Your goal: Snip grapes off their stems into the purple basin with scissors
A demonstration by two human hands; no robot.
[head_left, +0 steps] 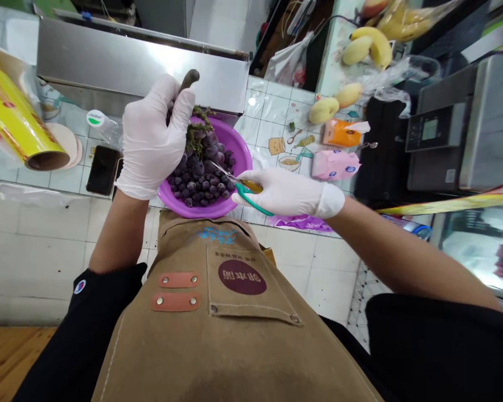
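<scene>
My left hand (157,134), in a white glove, is closed on the thick brown stem (189,79) of a bunch of grapes. The bunch's green stalks (196,137) and dark purple grapes (209,148) hang over a purple bowl (241,142). More loose grapes (201,187) lie inside that bowl. My right hand (287,192), gloved too, grips a pair of scissors (251,201) with green and yellow handles. The scissor blades point left over the grapes; how far apart they are is hard to make out.
A metal box (142,61) stands behind the bowl. Leftward are a phone (103,170), a clear bottle (104,127) and a yellow film roll (20,111). On the right lie tissue packs (336,164), mangoes (323,110), bananas (377,46) and a grey machine (452,123).
</scene>
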